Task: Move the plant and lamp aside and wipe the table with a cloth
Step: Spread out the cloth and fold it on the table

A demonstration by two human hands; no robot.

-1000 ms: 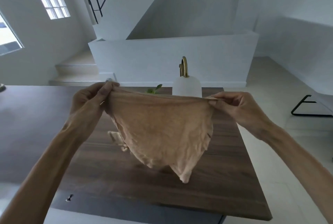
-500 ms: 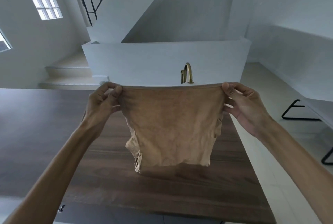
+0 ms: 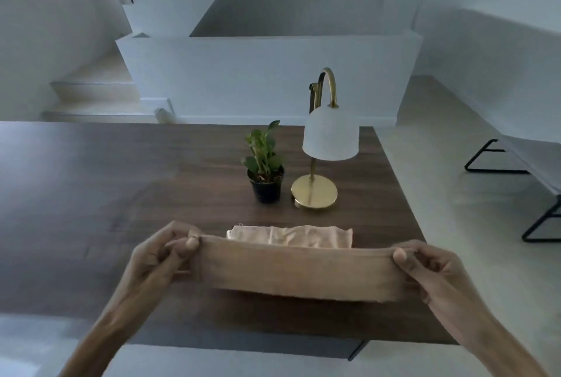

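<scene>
A tan cloth (image 3: 297, 270) is stretched flat between my two hands just above the dark wooden table (image 3: 121, 188). My left hand (image 3: 164, 258) pinches its left corner and my right hand (image 3: 425, 267) pinches its right corner. The far part of the cloth lies folded on the tabletop. Beyond it stand a small green plant in a black pot (image 3: 264, 170) and, to its right, a brass lamp with a white shade (image 3: 326, 146). Both are upright and apart from the cloth.
The table's right edge (image 3: 403, 194) runs close to the lamp, with pale floor beyond. A black-legged bench (image 3: 534, 170) stands at the right. A white half wall and stairs rise behind the table.
The cloth was held up hanging in front of the lamp and plant. Both hands have come down and it now lies low over the table, partly folded, with plant and lamp uncovered.
</scene>
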